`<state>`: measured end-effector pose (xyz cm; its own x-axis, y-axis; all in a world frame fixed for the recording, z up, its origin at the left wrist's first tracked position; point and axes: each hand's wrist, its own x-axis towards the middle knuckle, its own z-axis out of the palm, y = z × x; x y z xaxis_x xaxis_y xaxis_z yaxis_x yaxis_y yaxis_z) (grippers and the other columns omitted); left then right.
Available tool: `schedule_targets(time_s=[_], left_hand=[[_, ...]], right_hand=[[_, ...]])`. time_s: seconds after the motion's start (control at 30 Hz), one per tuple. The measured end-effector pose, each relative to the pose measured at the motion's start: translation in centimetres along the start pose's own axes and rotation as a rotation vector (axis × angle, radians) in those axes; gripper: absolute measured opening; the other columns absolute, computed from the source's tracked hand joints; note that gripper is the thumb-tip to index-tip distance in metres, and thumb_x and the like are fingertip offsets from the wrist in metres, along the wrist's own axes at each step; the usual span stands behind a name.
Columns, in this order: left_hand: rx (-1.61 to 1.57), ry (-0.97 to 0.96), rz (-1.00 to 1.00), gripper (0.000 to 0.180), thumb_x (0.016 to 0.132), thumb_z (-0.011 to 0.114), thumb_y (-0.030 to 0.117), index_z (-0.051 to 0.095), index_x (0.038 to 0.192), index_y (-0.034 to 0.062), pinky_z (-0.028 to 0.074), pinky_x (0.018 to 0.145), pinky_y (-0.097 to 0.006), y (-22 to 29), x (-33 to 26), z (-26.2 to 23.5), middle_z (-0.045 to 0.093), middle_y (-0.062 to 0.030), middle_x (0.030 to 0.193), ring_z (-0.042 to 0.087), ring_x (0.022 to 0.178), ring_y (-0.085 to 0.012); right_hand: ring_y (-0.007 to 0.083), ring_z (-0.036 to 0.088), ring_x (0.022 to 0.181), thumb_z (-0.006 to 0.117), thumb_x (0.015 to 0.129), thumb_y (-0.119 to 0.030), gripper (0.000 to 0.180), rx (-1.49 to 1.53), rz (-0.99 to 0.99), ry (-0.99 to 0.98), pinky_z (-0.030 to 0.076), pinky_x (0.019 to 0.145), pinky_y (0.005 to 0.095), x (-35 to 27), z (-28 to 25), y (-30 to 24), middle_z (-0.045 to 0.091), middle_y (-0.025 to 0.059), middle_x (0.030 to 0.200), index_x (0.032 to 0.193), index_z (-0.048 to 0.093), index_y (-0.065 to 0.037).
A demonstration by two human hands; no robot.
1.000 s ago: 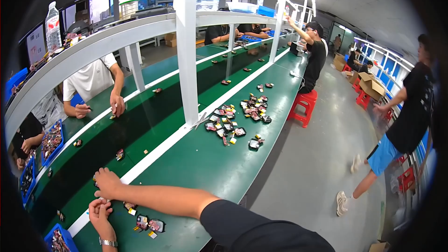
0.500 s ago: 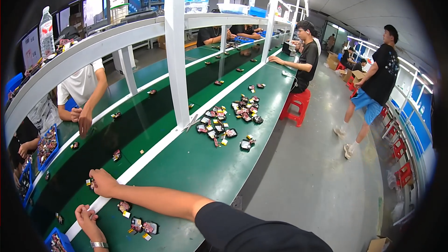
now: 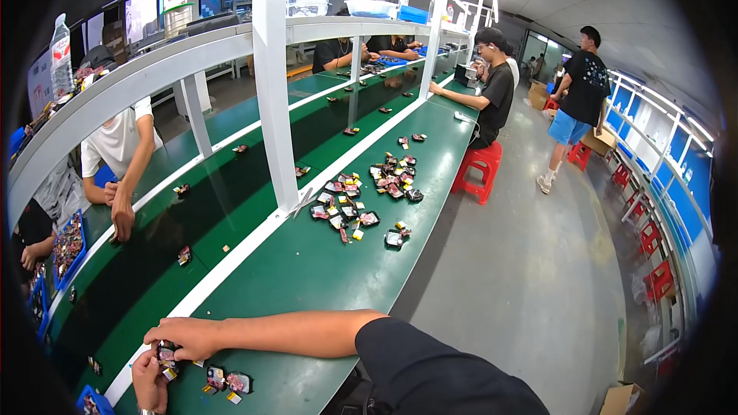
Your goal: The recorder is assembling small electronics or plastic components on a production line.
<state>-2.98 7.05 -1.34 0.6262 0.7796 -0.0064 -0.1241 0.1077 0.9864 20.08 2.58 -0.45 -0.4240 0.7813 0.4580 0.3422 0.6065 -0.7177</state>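
My right hand (image 3: 187, 337) reaches in over the near end of the green bench, its fingers closed round a small black electronic part (image 3: 166, 354) with reddish patches and a yellow-and-white tag. From below, my left hand (image 3: 148, 381) meets it, fingertips pinched on the same part beside the white rail. Just right of the hands, two similar parts lie on the bench, a dark one (image 3: 216, 377) and a paler one (image 3: 239, 383). A bit of another tag (image 3: 198, 363) peeks out below my right hand, the rest being hidden.
A loose heap of similar parts (image 3: 396, 177) lies farther along the bench. Beyond the white rail (image 3: 231, 263), a dark green conveyor belt (image 3: 154, 284) carries scattered parts. A white post (image 3: 271, 92) rises from the rail. People sit along the line; one walks in the aisle near red stools (image 3: 478, 173).
My right hand has come back from over the belt to the rail, bringing the part to my left hand. The view has shifted slightly, and the walking person is farther off.
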Motion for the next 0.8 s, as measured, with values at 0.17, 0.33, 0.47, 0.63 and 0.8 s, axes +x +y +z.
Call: schedule_targets(time_s=[0.17, 0.33, 0.47, 0.63, 0.8], left_hand=[[-0.011, 0.012, -0.008, 0.044, 0.091, 0.068, 0.023, 0.054, 0.125, -0.0027, 0.057, 0.077, -0.031, -0.5, 0.3, 0.5, 0.066, -0.0081, 0.107, 0.067, 0.091, -0.0161], [-0.067, 0.118, 0.037, 0.053, 0.091, 0.068, 0.023, 0.047, 0.135, 0.0032, 0.059, 0.081, -0.034, -0.3, -0.4, 1.2, 0.065, -0.0084, 0.113, 0.067, 0.097, -0.0182], [-0.130, 0.163, -0.015, 0.045, 0.094, 0.062, 0.021, 0.046, 0.133, 0.0056, 0.060, 0.081, -0.036, 1.4, -1.4, 2.9, 0.065, -0.0140, 0.118, 0.067, 0.100, -0.0222], [-0.171, 0.052, -0.056, 0.038, 0.097, 0.058, 0.011, 0.047, 0.133, 0.0065, 0.058, 0.088, -0.035, 0.9, 0.7, 4.3, 0.065, -0.0090, 0.116, 0.066, 0.103, -0.0191], [-0.173, 0.138, -0.043, 0.031, 0.100, 0.053, 0.008, 0.050, 0.130, 0.0064, 0.058, 0.089, -0.032, 0.2, -0.9, 2.9, 0.065, -0.0089, 0.119, 0.065, 0.105, -0.0170]], right_hand=[[0.0316, 0.058, 0.091, 0.064, 0.076, 0.001, 0.042, 0.122, 0.020, 0.111, 0.048, 0.080, 0.0390, -0.3, 0.1, -0.2, 0.059, 0.0129, 0.099, 0.117, 0.056, -0.002], [0.0328, 0.058, 0.090, 0.063, 0.078, -0.002, 0.024, 0.029, -0.100, 0.293, 0.050, 0.078, 0.0384, 0.3, 2.1, -0.1, 0.058, 0.0128, 0.101, 0.101, 0.063, -0.003], [0.0319, 0.061, 0.104, 0.065, 0.080, -0.013, 0.019, -0.260, -0.074, 0.228, 0.054, 0.084, 0.0391, 0.4, 2.6, -1.5, 0.060, 0.0125, 0.112, 0.099, 0.066, -0.008], [0.0318, 0.061, 0.105, 0.071, 0.079, -0.011, 0.024, -0.431, -0.102, 0.273, 0.054, 0.083, 0.0398, -1.3, 0.0, -1.2, 0.060, 0.0132, 0.117, 0.103, 0.067, -0.009], [0.0300, 0.059, 0.104, 0.070, 0.078, -0.006, 0.024, -0.449, -0.218, 0.202, 0.053, 0.083, 0.0404, -0.2, 1.1, -2.0, 0.059, 0.0111, 0.116, 0.102, 0.066, -0.007]])
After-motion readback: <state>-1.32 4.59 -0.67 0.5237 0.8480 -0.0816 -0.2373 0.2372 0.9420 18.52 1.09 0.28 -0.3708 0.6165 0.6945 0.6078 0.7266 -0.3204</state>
